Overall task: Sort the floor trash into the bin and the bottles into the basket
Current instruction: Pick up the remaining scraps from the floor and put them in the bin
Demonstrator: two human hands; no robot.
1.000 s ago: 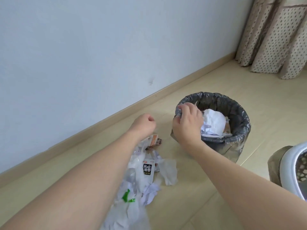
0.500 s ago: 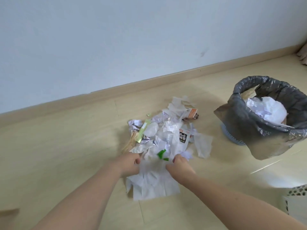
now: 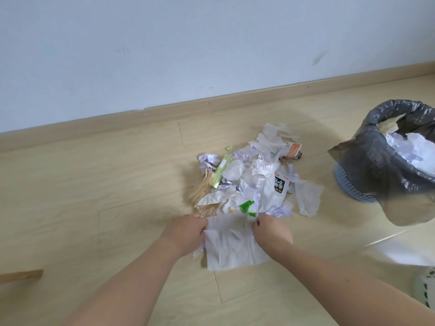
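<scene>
Trash (image 3: 254, 182) is back in the middle of the view: a second ago both hands were up at the bin (image 3: 386, 161), the right one on its rim, and now they've dropped to the near edge of the pile. Left hand (image 3: 186, 231) and right hand (image 3: 273, 231) each pinch a side of a white tissue (image 3: 231, 245) lying flat on the floor, fingers curled onto its edges. That reads as one drop-off finished and the next grab under way, and there's plenty left: torn paper, clear plastic, a green scrap (image 3: 247, 205), a black-labelled wrapper (image 3: 279, 184) and an orange carton (image 3: 294, 150) heaped between the hands and the wall. No bottle stands out clearly in the heap from here. Bin sits off to the right, grey liner draped over its side, crumpled white paper already inside. Basket (image 3: 423, 288) only peeks in at the bottom right corner. Floor (image 3: 106, 184) is pale wood laminate, running to a matching skirting board (image 3: 164, 114) under a plain white wall (image 3: 188, 43).
</scene>
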